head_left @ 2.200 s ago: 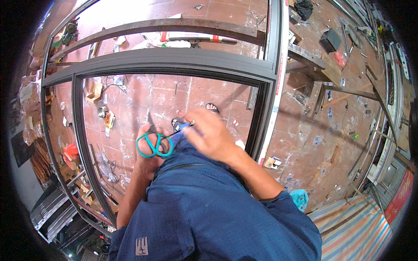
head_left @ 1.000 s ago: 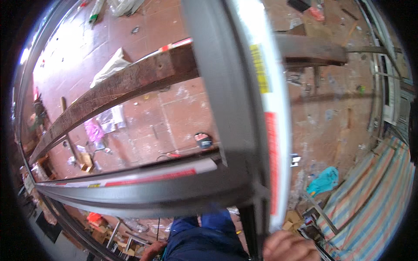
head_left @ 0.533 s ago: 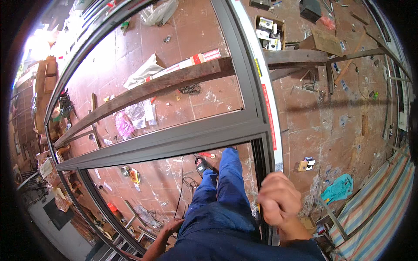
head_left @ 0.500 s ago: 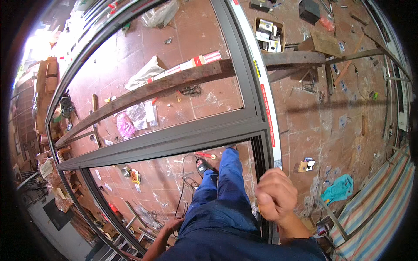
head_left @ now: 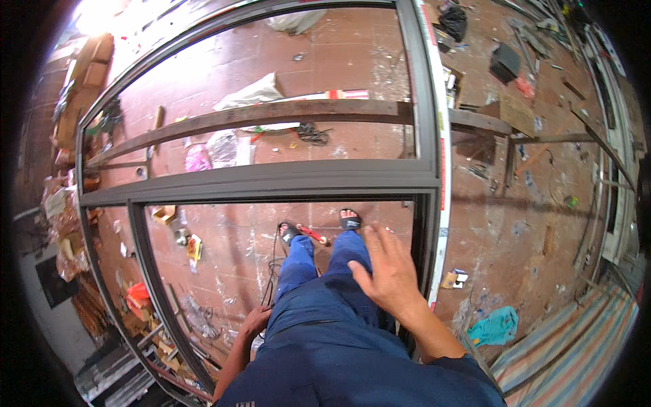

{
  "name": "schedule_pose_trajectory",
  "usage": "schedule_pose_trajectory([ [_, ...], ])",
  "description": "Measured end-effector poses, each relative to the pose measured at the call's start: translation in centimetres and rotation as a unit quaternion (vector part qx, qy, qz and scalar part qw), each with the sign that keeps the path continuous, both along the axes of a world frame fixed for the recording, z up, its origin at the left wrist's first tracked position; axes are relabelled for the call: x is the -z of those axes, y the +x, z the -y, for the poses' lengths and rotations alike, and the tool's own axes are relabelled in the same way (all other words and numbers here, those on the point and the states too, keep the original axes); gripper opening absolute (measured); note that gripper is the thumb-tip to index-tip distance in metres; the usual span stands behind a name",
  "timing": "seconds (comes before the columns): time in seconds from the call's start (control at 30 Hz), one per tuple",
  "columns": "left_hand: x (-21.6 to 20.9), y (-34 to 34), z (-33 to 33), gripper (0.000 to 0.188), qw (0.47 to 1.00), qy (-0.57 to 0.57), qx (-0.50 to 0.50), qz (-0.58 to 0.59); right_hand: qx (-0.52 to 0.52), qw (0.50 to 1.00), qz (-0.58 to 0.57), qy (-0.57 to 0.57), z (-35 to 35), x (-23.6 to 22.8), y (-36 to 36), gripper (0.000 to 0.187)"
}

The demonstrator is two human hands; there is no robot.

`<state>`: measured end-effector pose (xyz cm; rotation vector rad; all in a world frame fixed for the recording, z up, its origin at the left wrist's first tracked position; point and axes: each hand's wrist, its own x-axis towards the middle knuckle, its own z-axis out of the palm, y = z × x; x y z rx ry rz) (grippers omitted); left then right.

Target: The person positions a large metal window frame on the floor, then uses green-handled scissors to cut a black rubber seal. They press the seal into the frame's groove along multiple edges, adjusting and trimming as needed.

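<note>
Running beside the right hand's (head_left: 392, 279) fingers (head_left: 389, 245) (rightward) is a dark frame (head_left: 285, 178).

The right hand (head_left: 391, 275), curled at the dark metal frame's right upright (head_left: 420, 102) half a second ago, has moved inward over the right trouser leg (head_left: 347, 254), fingers (head_left: 374, 243) extended; the right slide sandal (head_left: 350, 221) has reappeared.

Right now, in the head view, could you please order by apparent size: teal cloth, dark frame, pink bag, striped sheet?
1. Dark frame
2. Striped sheet
3. Teal cloth
4. Pink bag
</note>
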<state>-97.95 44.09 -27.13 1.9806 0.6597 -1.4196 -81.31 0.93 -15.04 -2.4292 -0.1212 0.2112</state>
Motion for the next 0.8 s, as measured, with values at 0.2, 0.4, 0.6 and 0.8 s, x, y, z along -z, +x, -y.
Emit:
schedule_pose_trajectory([
  [0.2, 1.6, 0.1, -0.8, 0.054, 0.999, -0.024, 0.018, -0.016, 0.111, 0.99, -0.061, 0.054, -0.7, 0.6, -0.5, 0.083],
  [0.4, 0.2, 1.6, -1.1, 0.029, 0.986, -0.115, 0.102, 0.067, 0.214, 0.971, -0.055, 0.096, -0.4, 1.5, 0.0, 0.098],
  [0.6, 4.0, -0.4, -3.9, 0.017, 0.992, -0.115, 0.04, -0.031, 0.214, 0.974, -0.067, 0.035, -0.4, 2.7, 1.2, 0.096],
  [0.8, 6.0, -2.0, -5.0, 0.035, 0.988, -0.134, 0.081, 0.01, 0.205, 0.977, -0.015, 0.048, -0.6, 2.5, 0.2, 0.067],
])
